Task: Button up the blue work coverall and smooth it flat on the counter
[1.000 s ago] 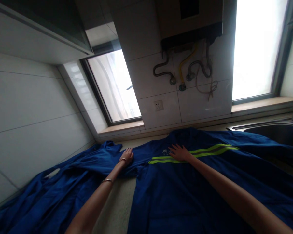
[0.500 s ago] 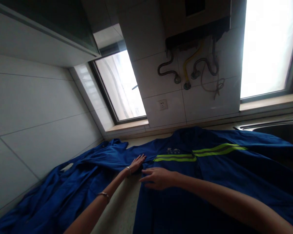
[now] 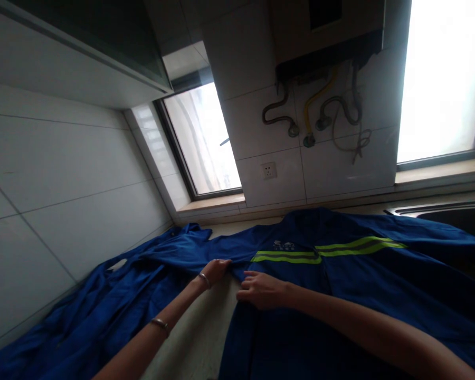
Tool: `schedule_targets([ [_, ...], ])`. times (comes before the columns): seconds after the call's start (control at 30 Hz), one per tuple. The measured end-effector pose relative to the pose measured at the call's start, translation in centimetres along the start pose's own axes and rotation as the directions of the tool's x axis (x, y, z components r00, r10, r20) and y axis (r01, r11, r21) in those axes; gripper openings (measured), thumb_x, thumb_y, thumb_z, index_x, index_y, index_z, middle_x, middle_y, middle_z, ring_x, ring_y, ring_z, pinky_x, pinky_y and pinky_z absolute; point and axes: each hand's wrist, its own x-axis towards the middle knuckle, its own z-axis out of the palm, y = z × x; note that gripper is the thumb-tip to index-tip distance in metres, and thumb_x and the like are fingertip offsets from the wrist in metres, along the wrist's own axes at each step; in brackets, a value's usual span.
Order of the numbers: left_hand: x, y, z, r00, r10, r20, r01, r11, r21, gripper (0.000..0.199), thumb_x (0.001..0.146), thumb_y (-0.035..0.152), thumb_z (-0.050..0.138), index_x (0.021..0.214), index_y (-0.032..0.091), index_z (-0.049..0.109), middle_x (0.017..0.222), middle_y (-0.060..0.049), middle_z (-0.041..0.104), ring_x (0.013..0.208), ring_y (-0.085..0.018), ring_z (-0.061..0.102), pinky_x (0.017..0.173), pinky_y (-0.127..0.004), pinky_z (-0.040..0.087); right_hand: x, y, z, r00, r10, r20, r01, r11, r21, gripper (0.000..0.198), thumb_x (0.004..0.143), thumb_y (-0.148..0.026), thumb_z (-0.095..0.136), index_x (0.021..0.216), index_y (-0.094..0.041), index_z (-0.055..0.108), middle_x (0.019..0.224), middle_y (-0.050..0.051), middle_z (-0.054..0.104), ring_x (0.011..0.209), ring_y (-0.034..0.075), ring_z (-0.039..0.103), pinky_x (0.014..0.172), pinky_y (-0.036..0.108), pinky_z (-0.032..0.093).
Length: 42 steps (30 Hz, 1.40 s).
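Note:
A blue work jacket lies spread over the countertop, with yellow-green and grey stripes and a small white logo across its chest. My left hand, below a wrist with a bangle, is closed on the lower edge of the jacket's sleeve near the underarm. On the jacket's side edge, just right of it, my right hand has its fingers curled and pinching the cloth. More blue clothing lies crumpled at the left, touching the sleeve; where one piece ends and the other begins is unclear.
A sink is set into the counter at the right, partly covered by the jacket. Behind are a tiled wall with a socket, a water heater with hoses, and two windows. A cabinet overhangs the upper left.
My left hand, flat with fingers stretched on the sleeve before, has closed on its lower edge. My right hand's fingers have curled onto the jacket's side edge. The view has shifted slightly.

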Motion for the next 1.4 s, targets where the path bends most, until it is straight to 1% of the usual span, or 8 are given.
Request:
schedule_targets([
  [0.17,-0.3,0.0,-0.6,0.999,-0.046,-0.006,0.046,0.997,0.054,0.046,0.079,0.008,0.037,0.120,0.019,0.055,0.106,-0.011,0.065,0.100,-0.024,0.060,0.088,-0.037,0.046,-0.2,-0.2,-0.4,0.999,0.030,0.027,-0.031,0.999,0.027,0.020,0.086,-0.022,0.044,0.099,-0.020,0.058,0.083,0.006,0.063,0.079,0.016,0.057,0.074,0.027,0.043],
  [0.33,0.1,2.3,-2.9,0.974,-0.227,0.028,0.227,0.974,-0.006,0.046,0.071,0.011,0.046,0.114,0.021,0.060,0.113,-0.007,0.062,0.106,-0.022,0.057,0.092,-0.032,0.044,-0.5,1.1,-0.4,0.968,0.217,-0.127,-0.143,0.891,0.432,0.037,0.087,-0.028,0.044,0.122,-0.021,0.051,0.095,0.004,0.066,0.083,0.013,0.061,0.073,0.022,0.045],
  [0.43,0.0,4.2,-3.4,0.997,-0.072,-0.023,0.072,0.997,-0.032,0.059,0.067,0.008,0.046,0.125,0.016,0.050,0.130,-0.008,0.051,0.120,-0.019,0.046,0.100,-0.029,0.038,-1.0,2.6,-0.4,0.895,0.403,-0.191,-0.264,0.823,0.503,0.038,0.082,-0.017,0.043,0.118,-0.018,0.056,0.105,0.006,0.065,0.095,0.014,0.060,0.084,0.025,0.044],
  [0.67,-2.4,2.9,-1.3,0.992,0.121,-0.027,-0.121,0.992,-0.028,0.078,0.062,0.004,0.046,0.138,0.013,0.029,0.141,-0.010,0.036,0.129,-0.020,0.033,0.106,-0.033,0.032,-1.5,1.6,0.1,0.998,0.047,-0.030,-0.038,0.966,0.257,0.042,0.068,-0.019,0.053,0.109,-0.018,0.062,0.120,0.008,0.057,0.114,0.021,0.049,0.097,0.032,0.036],
  [0.87,-4.4,-0.7,-1.2,0.988,0.099,-0.118,-0.085,0.989,0.118,0.057,0.076,0.006,0.042,0.132,0.014,0.039,0.126,-0.011,0.051,0.114,-0.020,0.050,0.096,-0.033,0.044,-1.0,0.9,-0.3,0.986,0.161,0.042,-0.166,0.953,0.252,0.028,0.071,-0.021,0.050,0.096,-0.017,0.064,0.093,0.006,0.066,0.090,0.017,0.059,0.084,0.027,0.041],
  [1.13,-5.3,-2.3,-0.1,0.962,0.255,-0.097,-0.219,0.934,0.283,0.057,0.081,0.000,0.034,0.135,0.016,0.036,0.123,-0.012,0.055,0.105,-0.019,0.058,0.083,-0.030,0.052,0.7,0.7,0.6,0.719,0.695,0.015,-0.690,0.711,0.136,0.048,0.084,-0.053,0.040,0.090,-0.015,0.068,0.091,0.011,0.066,0.078,0.021,0.062,0.069,0.030,0.043],
  [1.27,-5.6,-3.0,0.4,0.960,0.266,-0.085,-0.236,0.935,0.263,0.051,0.081,0.000,0.033,0.128,0.012,0.046,0.121,-0.013,0.057,0.105,-0.019,0.059,0.085,-0.031,0.051,1.9,0.8,1.6,0.749,0.661,0.037,-0.661,0.750,-0.026,0.043,0.074,-0.052,0.054,0.080,-0.012,0.070,0.083,0.013,0.067,0.077,0.024,0.062,0.079,0.037,0.040],
  [1.4,-5.7,-3.0,-0.4,0.977,0.202,-0.061,-0.190,0.968,0.164,0.046,0.077,0.005,0.042,0.118,0.016,0.058,0.121,-0.010,0.058,0.110,-0.019,0.055,0.093,-0.031,0.045,1.5,1.3,2.2,0.861,0.506,0.048,-0.507,0.862,0.012,0.026,0.079,-0.030,0.051,0.073,-0.013,0.070,0.080,0.010,0.068,0.075,0.018,0.061,0.081,0.033,0.038],
])
